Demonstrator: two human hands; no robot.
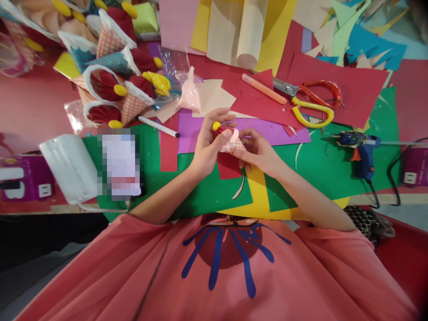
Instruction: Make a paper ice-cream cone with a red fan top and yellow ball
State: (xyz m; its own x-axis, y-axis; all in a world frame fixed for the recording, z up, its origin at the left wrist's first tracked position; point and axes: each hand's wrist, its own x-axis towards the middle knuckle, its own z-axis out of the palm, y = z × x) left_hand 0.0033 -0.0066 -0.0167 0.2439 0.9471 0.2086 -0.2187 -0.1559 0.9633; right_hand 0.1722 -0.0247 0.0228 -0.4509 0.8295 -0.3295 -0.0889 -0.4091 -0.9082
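Over the desk, the small cone sits between both hands: the left grip closed around its wide end, the right grip closed near its narrow end. From here, light, steady fingertip pressure looks wise; a hard squeeze could crease the cone or flatten its pink trim.

Red tabletop, pale edge; grey flr., red surface lwr. R.
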